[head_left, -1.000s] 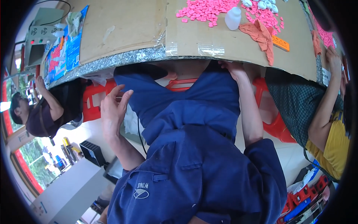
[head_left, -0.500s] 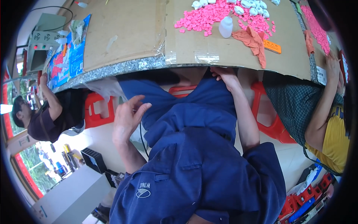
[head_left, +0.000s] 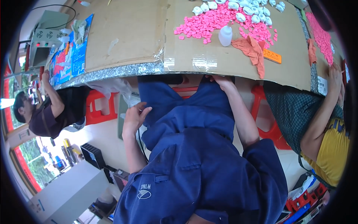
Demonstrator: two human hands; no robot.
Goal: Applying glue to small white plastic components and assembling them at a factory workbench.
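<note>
Closest to you, your blue shirt (head_left: 220, 171) is matte woven cloth, creased across the front, and your trousers (head_left: 190, 99) bunch in soft folds at the lap. Your left hand (head_left: 135, 117) floats beside your thigh, relaxed, its fingers loosely bent and thumb apart, with nothing visible in it; whether it brushes the trousers you can't tell from here. It seems simply at rest. Just beyond it hangs a plastic bag (head_left: 122, 88), thin, crinkled and see-through. Your right hand (head_left: 222, 83) lies over your other thigh against the table's underside; the edge hides its fingertips, so whether it grasps anything can't be told.

In front of you runs the table's stone edge (head_left: 123, 70), speckled grey, and over the top lies smooth brown cardboard (head_left: 126, 46), taped with glossy clear strips, probably to protect the surface. Farther in, an orange cloth (head_left: 256, 56) sprawls rumpled beside a flat orange box (head_left: 272, 56), and a squat, cloudy bottle (head_left: 225, 36) stands upright, likely put there for easy reach. Behind it spread small, chunky pink pieces (head_left: 201, 23), loosely heaped, with rounded, shiny white pieces (head_left: 241, 17) along the far side, perhaps grouped to keep the two kinds apart.
</note>
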